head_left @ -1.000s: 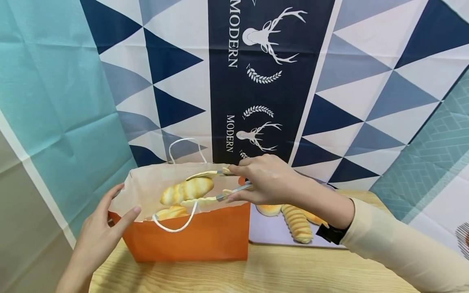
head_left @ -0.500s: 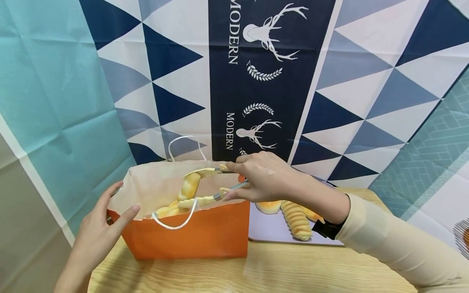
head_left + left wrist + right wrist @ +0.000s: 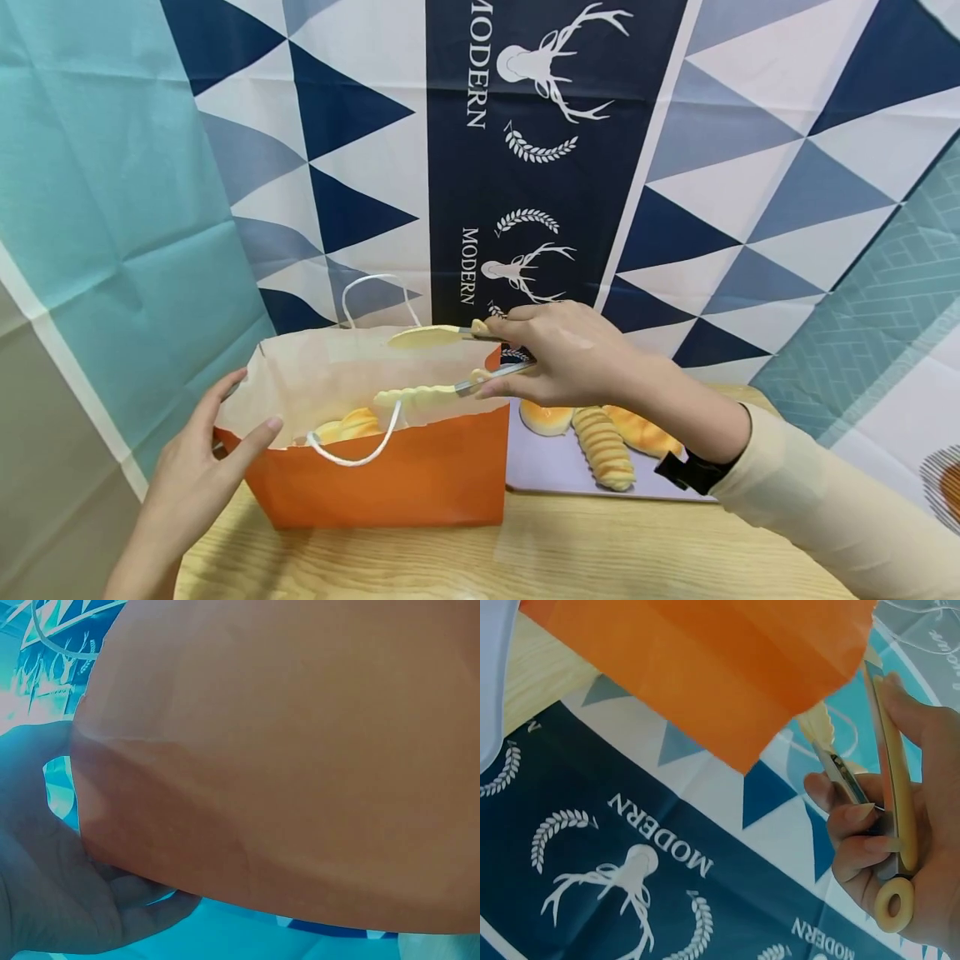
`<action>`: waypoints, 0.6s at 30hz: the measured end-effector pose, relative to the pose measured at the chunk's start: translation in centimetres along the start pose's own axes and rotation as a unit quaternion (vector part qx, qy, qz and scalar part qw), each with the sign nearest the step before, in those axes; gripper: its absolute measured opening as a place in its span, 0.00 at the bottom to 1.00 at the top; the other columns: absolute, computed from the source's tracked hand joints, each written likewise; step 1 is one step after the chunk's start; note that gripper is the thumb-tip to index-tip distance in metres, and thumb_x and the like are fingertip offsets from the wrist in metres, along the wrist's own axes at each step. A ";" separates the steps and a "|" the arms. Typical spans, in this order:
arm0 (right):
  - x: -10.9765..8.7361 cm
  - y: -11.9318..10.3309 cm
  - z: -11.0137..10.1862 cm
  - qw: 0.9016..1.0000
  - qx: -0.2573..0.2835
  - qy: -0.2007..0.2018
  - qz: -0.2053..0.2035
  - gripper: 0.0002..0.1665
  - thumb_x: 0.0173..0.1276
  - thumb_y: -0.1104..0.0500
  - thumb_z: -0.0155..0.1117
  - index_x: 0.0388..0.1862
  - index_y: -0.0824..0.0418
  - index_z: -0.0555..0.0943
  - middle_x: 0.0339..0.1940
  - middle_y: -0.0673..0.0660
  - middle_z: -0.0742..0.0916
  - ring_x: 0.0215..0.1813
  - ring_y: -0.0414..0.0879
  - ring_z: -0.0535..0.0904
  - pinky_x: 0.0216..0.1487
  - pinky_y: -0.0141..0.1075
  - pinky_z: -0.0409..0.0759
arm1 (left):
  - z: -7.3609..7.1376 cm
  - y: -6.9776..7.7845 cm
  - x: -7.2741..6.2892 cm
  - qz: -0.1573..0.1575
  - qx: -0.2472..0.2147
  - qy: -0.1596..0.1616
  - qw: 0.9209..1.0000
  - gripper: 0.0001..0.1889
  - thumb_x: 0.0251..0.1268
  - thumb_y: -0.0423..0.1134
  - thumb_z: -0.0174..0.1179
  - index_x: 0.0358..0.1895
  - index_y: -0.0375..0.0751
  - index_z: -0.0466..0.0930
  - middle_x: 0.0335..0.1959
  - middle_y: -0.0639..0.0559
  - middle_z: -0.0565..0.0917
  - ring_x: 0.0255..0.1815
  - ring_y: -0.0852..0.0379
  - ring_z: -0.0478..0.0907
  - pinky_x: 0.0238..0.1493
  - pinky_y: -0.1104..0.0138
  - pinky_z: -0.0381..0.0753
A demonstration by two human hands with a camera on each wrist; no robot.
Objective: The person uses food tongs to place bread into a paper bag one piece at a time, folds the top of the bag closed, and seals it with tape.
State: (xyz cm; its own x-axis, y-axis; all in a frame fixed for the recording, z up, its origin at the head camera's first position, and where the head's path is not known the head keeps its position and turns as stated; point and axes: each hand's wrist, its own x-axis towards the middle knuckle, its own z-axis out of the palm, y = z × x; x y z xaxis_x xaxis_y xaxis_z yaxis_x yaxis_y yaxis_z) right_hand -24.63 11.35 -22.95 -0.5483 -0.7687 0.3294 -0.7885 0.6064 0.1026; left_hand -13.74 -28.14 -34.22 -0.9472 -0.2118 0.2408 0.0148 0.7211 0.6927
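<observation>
In the head view an orange paper bag (image 3: 375, 483) with white rope handles stands upright, its pale mouth open. My left hand (image 3: 191, 462) holds the bag's left side, thumb at the near rim and fingers around the outer edge. Over the bag's right part, my right hand (image 3: 573, 354) grips tongs (image 3: 420, 396) with cream-coloured tips. The tips are spread apart with nothing between them. A yellow bread roll (image 3: 348, 425) shows inside the bag; the bottom of the bag is hidden. The right wrist view shows fingers wrapped round the tongs' handle (image 3: 896, 780).
To the bag's right, a pale lilac tray (image 3: 540, 475) carries a round bun (image 3: 546, 419), a ridged long loaf (image 3: 604, 450) and another golden loaf (image 3: 641, 429). Both stand on a wooden table (image 3: 570, 550). A patterned cloth (image 3: 360, 167) hangs close behind.
The tongs held a bread roll over the bag, which tipped and dropped in out of sight. The right hand has since risen slightly to the right, tongs spread. The left hand stays put.
</observation>
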 end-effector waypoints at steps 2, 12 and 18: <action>-0.5 0.3 -0.4 1.000 0.006 0.002 0.010 0.50 0.65 0.21 0.65 0.72 0.55 0.82 0.47 0.46 0.89 0.31 0.37 0.78 0.36 0.40 0.80 | 0.0 0.0 0.0 -0.001 0.000 0.000 1.000 0.44 0.76 0.63 0.60 0.87 0.58 0.50 0.30 0.46 0.76 0.32 0.52 0.72 0.28 0.63 0.70; -3.6 2.1 -2.1 0.998 0.002 0.005 0.056 0.47 0.68 0.27 0.68 0.75 0.55 0.79 0.55 0.53 0.89 0.27 0.33 0.73 0.36 0.40 0.80 | 0.0 0.0 0.0 -0.001 0.002 0.002 1.000 0.44 0.76 0.62 0.61 0.87 0.58 0.50 0.31 0.46 0.77 0.33 0.52 0.72 0.28 0.63 0.70; -5.7 4.0 -2.2 0.997 -0.007 0.027 0.073 0.46 0.68 0.32 0.72 0.74 0.60 0.79 0.54 0.56 0.90 0.28 0.35 0.78 0.37 0.44 0.83 | 0.0 -0.1 -0.1 -0.006 0.003 -0.001 1.000 0.44 0.76 0.63 0.60 0.87 0.58 0.49 0.32 0.46 0.77 0.33 0.52 0.72 0.28 0.63 0.71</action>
State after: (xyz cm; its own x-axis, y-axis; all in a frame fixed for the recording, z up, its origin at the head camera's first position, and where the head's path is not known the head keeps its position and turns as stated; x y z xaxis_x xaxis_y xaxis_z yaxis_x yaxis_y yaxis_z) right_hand -24.05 18.56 -22.35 -0.6412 -0.6593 0.3927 -0.6965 0.7148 0.0628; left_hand -13.67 -28.20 -34.27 -0.9477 -0.2195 0.2316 0.0016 0.7226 0.6912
